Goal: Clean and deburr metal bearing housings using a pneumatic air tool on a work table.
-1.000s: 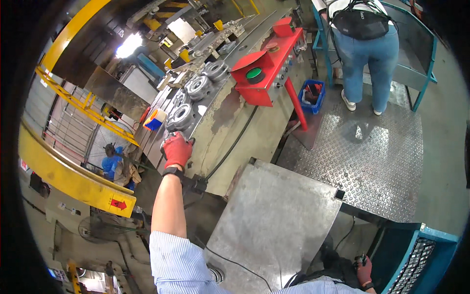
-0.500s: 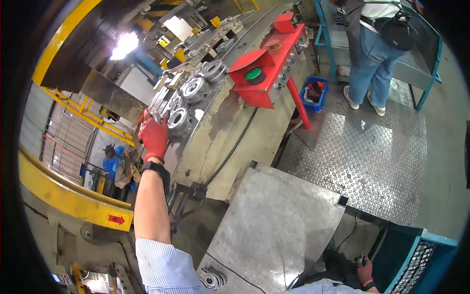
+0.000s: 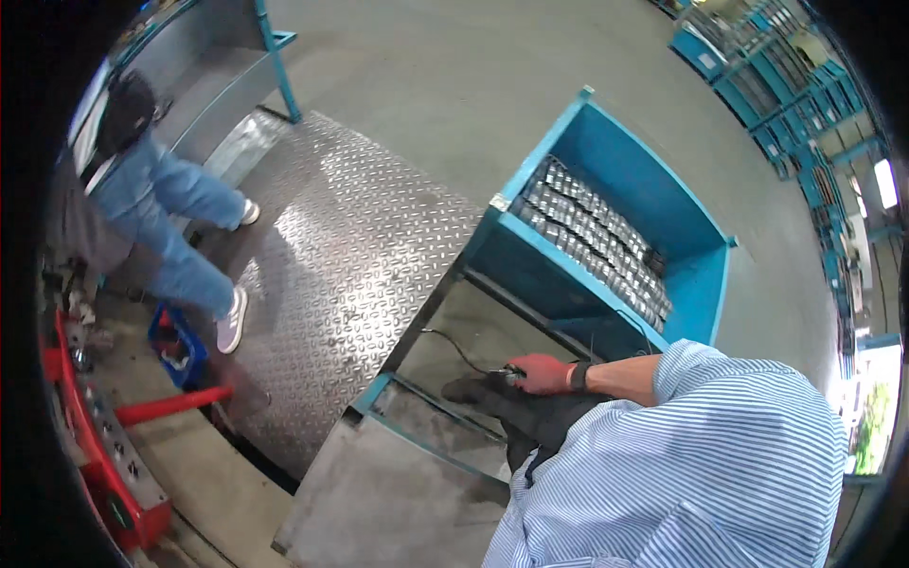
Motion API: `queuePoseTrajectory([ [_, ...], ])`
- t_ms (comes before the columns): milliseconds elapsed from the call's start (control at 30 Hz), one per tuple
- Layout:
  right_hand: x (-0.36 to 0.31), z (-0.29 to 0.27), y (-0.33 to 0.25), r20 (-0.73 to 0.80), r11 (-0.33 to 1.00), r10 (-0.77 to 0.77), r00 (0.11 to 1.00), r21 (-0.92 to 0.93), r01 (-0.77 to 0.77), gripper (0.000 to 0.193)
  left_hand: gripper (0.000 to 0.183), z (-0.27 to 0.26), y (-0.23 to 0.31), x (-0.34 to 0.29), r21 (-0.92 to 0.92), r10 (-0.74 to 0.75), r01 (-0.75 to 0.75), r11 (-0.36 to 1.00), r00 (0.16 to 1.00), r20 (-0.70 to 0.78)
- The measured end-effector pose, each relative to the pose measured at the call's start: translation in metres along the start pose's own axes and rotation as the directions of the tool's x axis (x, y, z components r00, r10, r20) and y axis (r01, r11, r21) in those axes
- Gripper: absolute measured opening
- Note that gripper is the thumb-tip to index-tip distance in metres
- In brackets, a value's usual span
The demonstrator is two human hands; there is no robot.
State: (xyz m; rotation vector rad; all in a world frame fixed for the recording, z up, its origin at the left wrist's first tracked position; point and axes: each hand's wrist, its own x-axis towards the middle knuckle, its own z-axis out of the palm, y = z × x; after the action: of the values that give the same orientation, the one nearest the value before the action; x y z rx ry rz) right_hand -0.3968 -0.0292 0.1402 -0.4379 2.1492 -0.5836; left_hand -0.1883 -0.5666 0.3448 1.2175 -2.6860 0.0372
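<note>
Held small metal tool (image 3: 512,375) in right hand (image 3: 544,374) beyond bench (image 3: 398,502) edge; judged light, rigid, best gripped round body; couldn't see left hand.

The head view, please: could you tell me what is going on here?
The person's right hand, in a red glove, holds a small metallic object, too small to identify. Near it stands a teal bin holding rows of metal parts. Another person stands on diamond-plate flooring.
</note>
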Motion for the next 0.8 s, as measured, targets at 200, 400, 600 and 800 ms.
queuePoseTrajectory([
  [200,-0.014,0.013,0.017,-0.003,0.998,0.035,0.999,0.055,-0.035,0.041,0.065,0.009,0.014,-0.006,-0.067,0.033,-0.029,0.997,0.998,0.055],
  [400,-0.005,0.018,0.019,0.096,0.995,0.066,0.993,0.068,-0.073,0.042,0.061,0.005,0.015,-0.012,-0.098,0.012,-0.005,0.995,0.997,0.076],
  [600,0.004,0.023,0.024,0.039,0.992,-0.122,0.992,0.023,0.121,0.039,0.057,-0.005,0.016,-0.017,-0.114,0.014,-0.003,0.993,0.995,0.101],
  [800,-0.005,0.019,0.023,-0.021,0.995,-0.099,0.995,0.004,0.099,0.039,0.052,-0.01,0.026,-0.022,-0.119,0.021,-0.007,0.993,0.993,0.113],
])
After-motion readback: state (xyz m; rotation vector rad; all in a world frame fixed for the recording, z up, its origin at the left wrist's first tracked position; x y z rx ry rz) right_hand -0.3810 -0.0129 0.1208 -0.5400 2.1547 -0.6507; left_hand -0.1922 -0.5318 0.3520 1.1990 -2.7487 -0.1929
